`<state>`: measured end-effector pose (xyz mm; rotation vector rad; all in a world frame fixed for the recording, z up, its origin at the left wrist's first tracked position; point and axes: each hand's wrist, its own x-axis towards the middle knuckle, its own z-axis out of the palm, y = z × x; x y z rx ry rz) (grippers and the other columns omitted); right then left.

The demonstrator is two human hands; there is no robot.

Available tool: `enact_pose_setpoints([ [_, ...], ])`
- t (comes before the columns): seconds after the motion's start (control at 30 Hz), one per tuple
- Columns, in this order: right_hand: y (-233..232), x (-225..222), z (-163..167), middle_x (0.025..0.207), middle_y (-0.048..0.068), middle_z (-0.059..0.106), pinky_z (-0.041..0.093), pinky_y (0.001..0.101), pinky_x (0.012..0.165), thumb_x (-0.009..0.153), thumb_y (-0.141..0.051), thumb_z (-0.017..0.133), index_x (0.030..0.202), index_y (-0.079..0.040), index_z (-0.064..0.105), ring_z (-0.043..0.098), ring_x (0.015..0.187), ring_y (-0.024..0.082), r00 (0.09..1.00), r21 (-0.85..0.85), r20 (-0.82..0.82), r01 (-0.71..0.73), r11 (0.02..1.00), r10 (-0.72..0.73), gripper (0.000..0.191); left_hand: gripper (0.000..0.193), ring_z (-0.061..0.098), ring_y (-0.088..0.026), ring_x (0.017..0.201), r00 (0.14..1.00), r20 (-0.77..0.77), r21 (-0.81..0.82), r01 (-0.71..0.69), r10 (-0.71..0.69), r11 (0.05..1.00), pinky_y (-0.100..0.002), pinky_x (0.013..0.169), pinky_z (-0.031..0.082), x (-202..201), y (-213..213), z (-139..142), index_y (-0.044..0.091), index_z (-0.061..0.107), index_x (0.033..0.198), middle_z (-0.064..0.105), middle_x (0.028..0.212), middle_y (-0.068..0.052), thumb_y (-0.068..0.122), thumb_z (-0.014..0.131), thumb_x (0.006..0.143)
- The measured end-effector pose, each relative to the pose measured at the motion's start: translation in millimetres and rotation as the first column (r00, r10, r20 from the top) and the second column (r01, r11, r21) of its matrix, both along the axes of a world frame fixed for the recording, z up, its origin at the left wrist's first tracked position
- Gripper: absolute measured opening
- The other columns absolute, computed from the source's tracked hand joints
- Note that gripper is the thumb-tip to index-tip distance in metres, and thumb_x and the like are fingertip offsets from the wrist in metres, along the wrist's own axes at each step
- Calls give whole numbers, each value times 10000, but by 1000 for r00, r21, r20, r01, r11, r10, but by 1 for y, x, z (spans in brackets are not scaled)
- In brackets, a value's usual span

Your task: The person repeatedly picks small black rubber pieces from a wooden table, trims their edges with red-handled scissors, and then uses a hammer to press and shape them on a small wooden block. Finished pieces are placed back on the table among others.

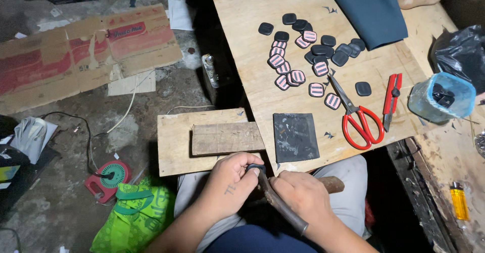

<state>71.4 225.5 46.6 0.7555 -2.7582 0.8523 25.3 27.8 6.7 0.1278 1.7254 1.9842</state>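
Note:
Over my lap, my left hand (230, 182) pinches a small black rounded piece (256, 169) between thumb and fingers. My right hand (300, 195) grips a dark metal rod tool (283, 210) with a wooden handle (331, 184), its tip meeting the black piece. Both hands sit just below the edge of a plywood board (252, 25). On that board lies a scatter of several black rounded pieces (323, 50), some showing pink-and-white striped faces (278, 61). A dark square pad (295, 136) lies near the board's front edge.
Red-handled scissors (356, 119) and a red utility knife (391, 99) lie right of the pad. A blue cup (439, 99), black bag (462, 51), dark cloth (371, 8) and yellow lighter (458, 201) are to the right. A wood block (227, 138), cardboard (76, 51) and green bag (134, 215) lie left.

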Motion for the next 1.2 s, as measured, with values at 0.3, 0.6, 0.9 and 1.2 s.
enact_pose_setpoints([
  [0.3,5,-2,11,748,92,641,528,395,556,899,-256,651,940,-81,707,680,656,301,983,-224,165,-40,974,78,188,238,715,-117,811,992,-97,-41,-79,75,996,-254,699,621,-8,-5,12,-44,677,1093,618,1016,-54,-17,516,920],
  [0.6,-7,-9,4,726,110,590,486,442,573,822,-238,675,869,-53,618,628,659,347,999,-41,43,24,999,-22,199,276,654,-231,830,788,-614,-210,-97,-54,973,-304,733,531,1,-11,26,-2,712,1109,617,976,-115,-46,542,896],
  [0.9,-9,-7,7,708,112,625,511,455,586,885,-313,727,883,-99,631,663,683,333,952,7,299,66,998,-65,235,241,641,-223,738,927,-324,-215,-268,191,939,-313,656,536,-23,-16,6,27,631,1112,636,913,-138,-24,584,882],
  [1.2,1,-44,22,979,189,663,547,441,691,849,-131,705,1181,-49,603,669,869,421,963,-146,177,228,963,-201,357,237,643,-354,1079,448,-886,-391,-577,-122,717,-451,943,497,-37,-37,-8,55,666,1040,673,1146,-139,39,649,804],
])
